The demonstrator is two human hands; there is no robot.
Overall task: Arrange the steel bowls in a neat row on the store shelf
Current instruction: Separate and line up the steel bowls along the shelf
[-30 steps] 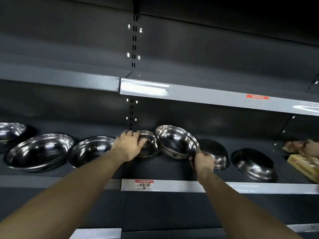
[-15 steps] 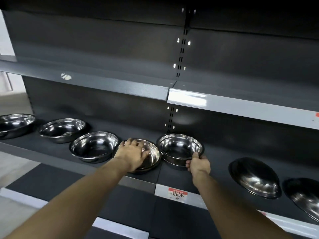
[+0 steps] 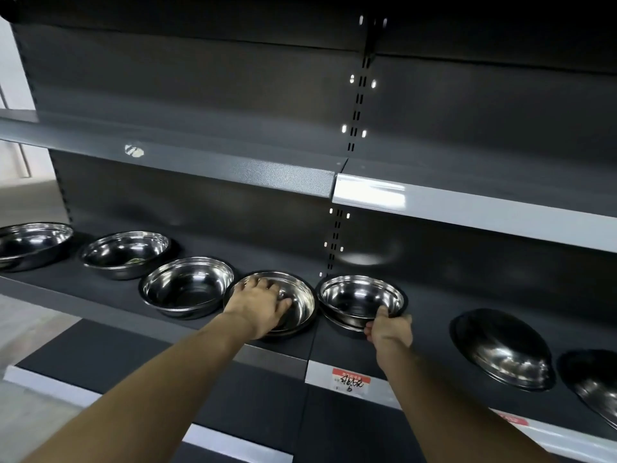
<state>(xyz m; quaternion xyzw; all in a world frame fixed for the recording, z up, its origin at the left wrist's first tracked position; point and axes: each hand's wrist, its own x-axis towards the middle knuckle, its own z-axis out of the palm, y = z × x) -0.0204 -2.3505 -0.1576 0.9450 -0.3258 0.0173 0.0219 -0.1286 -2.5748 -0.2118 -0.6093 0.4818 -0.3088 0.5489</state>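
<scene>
I am resting my left hand (image 3: 258, 304), fingers spread flat, inside the fourth bowl (image 3: 300, 304) on the dark shelf (image 3: 100, 295). My right hand (image 3: 389, 329) is pinching the near rim of the fifth bowl (image 3: 360, 299), just beside it. Three upright bowls (image 3: 187, 285) are lining up to the left; two tilted bowls (image 3: 504, 349) are lying well apart on the right.

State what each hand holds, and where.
Right hand pinches the near rim of one steel bowl. Left hand lies in the neighbouring bowl, gripping nothing.
</scene>
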